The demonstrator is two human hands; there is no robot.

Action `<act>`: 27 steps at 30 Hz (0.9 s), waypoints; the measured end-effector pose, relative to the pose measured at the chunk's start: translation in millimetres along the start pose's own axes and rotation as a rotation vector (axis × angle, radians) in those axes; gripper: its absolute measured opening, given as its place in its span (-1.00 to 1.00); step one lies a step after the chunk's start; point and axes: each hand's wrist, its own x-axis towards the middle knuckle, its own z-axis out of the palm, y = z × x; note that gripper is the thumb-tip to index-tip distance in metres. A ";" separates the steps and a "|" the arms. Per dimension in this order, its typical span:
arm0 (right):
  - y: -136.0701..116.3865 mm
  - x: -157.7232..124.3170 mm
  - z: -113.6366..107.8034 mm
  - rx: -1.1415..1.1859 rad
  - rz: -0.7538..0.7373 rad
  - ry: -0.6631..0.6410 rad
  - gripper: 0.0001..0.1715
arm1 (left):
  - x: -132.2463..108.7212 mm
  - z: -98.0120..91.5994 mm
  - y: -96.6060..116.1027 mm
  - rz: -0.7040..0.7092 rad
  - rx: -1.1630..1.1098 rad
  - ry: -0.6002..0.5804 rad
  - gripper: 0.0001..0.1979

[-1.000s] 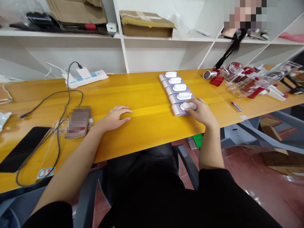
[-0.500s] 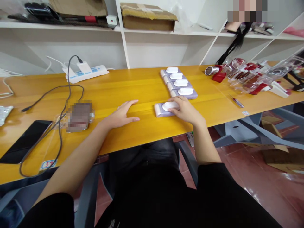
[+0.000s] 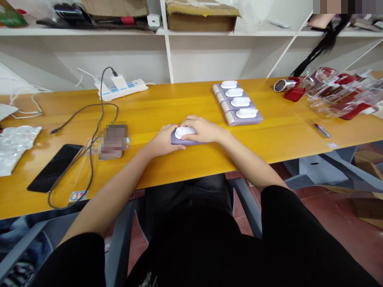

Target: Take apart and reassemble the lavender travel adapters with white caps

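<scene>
A small lilac box with a white oval piece on top (image 3: 183, 134) lies on the yellow table (image 3: 191, 159) right in front of me. My left hand (image 3: 163, 142) cups its left end, fingers curled around it. From the right, my right hand (image 3: 203, 129) lies over it with fingers wrapped on its top and far side. A row of several identical lilac boxes with white tops (image 3: 237, 102) stands further back to the right, apart from both hands.
A black phone (image 3: 55, 167) and a grey cable (image 3: 89, 131) lie at the left, with a white power strip (image 3: 121, 88) behind. Crumpled plastic (image 3: 14, 143) sits at the far left. Red and clear packaged items (image 3: 332, 93) crowd the right end. Shelves with cardboard boxes rise behind.
My right hand slid one lilac box from the row leftward to the table's middle. My left hand moved right and closed on the box's other end.
</scene>
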 end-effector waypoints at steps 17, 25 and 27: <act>10.6 -10.3 7.1 0.061 0.011 0.106 -0.50 | -2.9 -3.5 6.5 -0.044 0.075 0.008 -0.15; 4.7 -11.9 3.2 0.019 -0.008 0.085 -0.49 | -3.4 -2.1 2.4 -0.028 0.069 0.020 -0.11; 3.3 -11.7 1.5 0.020 -0.008 0.076 -0.50 | -3.3 -1.9 2.1 -0.031 0.066 0.019 -0.10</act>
